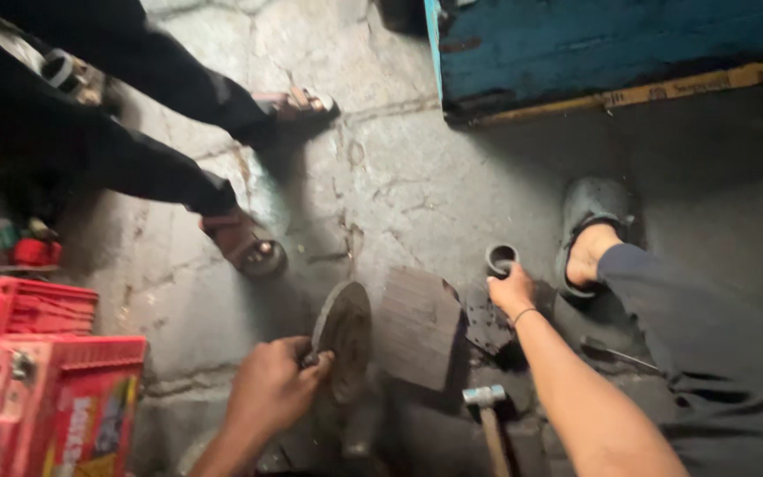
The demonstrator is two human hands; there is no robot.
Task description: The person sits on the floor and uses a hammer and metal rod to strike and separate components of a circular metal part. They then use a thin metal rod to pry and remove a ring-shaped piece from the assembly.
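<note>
Left hand (271,384) closed around the edge of a round metal disc (343,340), held upright on its rim on the concrete floor (381,177). Right hand (512,290) reaches to a small metal ring (501,259) on the floor, fingers curled at it; grip unclear. Disc looks heavy, stiff, probably greasy, so best gripped at the rim with a firm wrap. Ring looks light and rigid, an easy pinch. Nearby: wooden block (419,327), hammer (487,411), red crates (37,380), another person's sandalled feet (249,247).
</note>
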